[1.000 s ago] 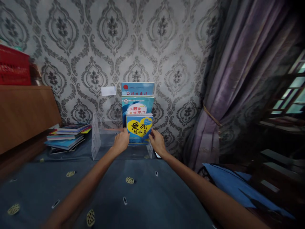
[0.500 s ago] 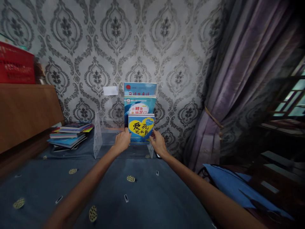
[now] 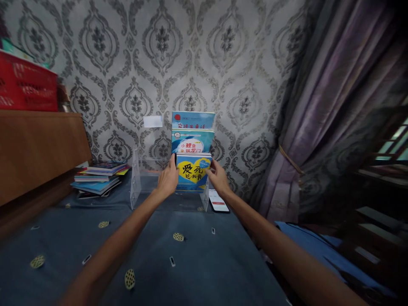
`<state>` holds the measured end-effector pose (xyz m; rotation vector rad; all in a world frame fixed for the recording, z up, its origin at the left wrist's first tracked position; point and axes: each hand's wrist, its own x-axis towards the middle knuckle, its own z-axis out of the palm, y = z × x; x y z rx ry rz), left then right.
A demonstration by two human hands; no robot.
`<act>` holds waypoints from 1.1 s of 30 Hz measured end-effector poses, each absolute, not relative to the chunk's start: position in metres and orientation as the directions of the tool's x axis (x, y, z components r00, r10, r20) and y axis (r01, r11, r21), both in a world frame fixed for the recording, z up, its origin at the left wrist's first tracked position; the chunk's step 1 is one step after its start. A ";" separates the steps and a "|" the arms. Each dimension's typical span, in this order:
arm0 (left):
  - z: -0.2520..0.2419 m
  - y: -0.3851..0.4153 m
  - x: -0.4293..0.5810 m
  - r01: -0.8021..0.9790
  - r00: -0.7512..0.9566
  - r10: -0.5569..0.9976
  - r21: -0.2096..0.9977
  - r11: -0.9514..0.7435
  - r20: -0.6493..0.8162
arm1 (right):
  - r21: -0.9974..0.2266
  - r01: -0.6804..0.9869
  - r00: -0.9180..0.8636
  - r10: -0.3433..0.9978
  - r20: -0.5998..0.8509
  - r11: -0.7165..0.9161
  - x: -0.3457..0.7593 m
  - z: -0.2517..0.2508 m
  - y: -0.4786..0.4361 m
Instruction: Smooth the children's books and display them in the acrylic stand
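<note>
A clear acrylic book rack (image 3: pixel 136 187) stands against the patterned wall on a dark blue cloth. In its right part three books stand in tiers. The front one is a blue book with a yellow heart (image 3: pixel 194 171). My left hand (image 3: pixel 168 180) grips its left edge and my right hand (image 3: pixel 218 177) grips its right edge, both closed on it. Behind it stand a light blue book (image 3: pixel 191 142) and a taller blue book (image 3: pixel 193 120).
A stack of books (image 3: pixel 97 178) lies flat at the left of the rack. A phone (image 3: pixel 218 201) lies to the rack's right. A wooden cabinet (image 3: pixel 38 148) with a red box (image 3: pixel 27 87) is at the left; a purple curtain (image 3: pixel 318 106) hangs at the right.
Both hands have slid a little higher along the sides of the front book. The view has shifted left, so the rack sits further right and the phone now shows.
</note>
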<state>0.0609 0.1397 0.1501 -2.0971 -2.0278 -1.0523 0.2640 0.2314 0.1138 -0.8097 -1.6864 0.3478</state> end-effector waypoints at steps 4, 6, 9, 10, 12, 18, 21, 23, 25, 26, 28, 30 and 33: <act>0.151 0.143 0.061 0.895 -0.065 0.854 0.409 -0.178 0.516 | -0.732 0.140 -0.060 0.744 0.665 0.666 0.259 0.127 0.230; 0.149 0.143 0.060 0.897 -0.058 0.854 0.402 -0.183 0.518 | -0.745 0.125 -0.049 0.754 0.656 0.656 0.259 0.129 0.229; 0.146 0.144 0.059 0.896 -0.045 0.852 0.398 -0.196 0.522 | -0.749 0.123 -0.036 0.757 0.652 0.651 0.259 0.130 0.228; 0.146 0.145 0.059 0.896 -0.046 0.853 0.399 -0.196 0.520 | -0.749 0.125 -0.036 0.758 0.651 0.650 0.259 0.130 0.228; 0.147 0.146 0.059 0.893 -0.047 0.858 0.406 -0.194 0.512 | -0.747 0.127 -0.039 0.756 0.653 0.652 0.259 0.131 0.228; 0.133 0.134 0.047 0.877 -0.015 0.874 0.426 -0.221 0.486 | -0.731 0.162 -0.022 0.743 0.669 0.663 0.261 0.117 0.223; 0.111 0.117 0.016 0.885 -0.020 0.857 0.408 -0.225 0.515 | -0.735 0.291 0.054 0.757 0.651 0.612 0.271 0.092 0.210; 0.095 0.106 -0.018 0.892 -0.035 0.816 0.387 -0.235 0.577 | -0.710 0.363 0.045 0.750 0.660 0.604 0.278 0.072 0.192; 0.082 0.098 -0.061 0.910 -0.123 0.764 0.378 -0.168 0.634 | -0.685 0.415 -0.010 0.756 0.654 0.598 0.283 0.054 0.168; 0.078 0.097 -0.084 0.921 -0.182 0.738 0.376 -0.104 0.650 | -0.686 0.426 -0.042 0.770 0.637 0.590 0.284 0.045 0.154; 0.074 0.100 -0.131 0.939 -0.297 0.693 0.333 0.087 0.656 | -0.688 0.457 -0.128 0.807 0.577 0.564 0.282 0.031 0.127; 0.076 0.108 -0.172 0.934 -0.358 0.691 0.246 0.260 0.628 | -0.697 0.470 -0.225 0.837 0.498 0.541 0.275 0.019 0.103; 0.087 0.125 -0.218 0.918 -0.388 0.700 0.185 0.351 0.600 | -0.690 0.473 -0.315 0.837 0.448 0.547 0.262 0.003 0.078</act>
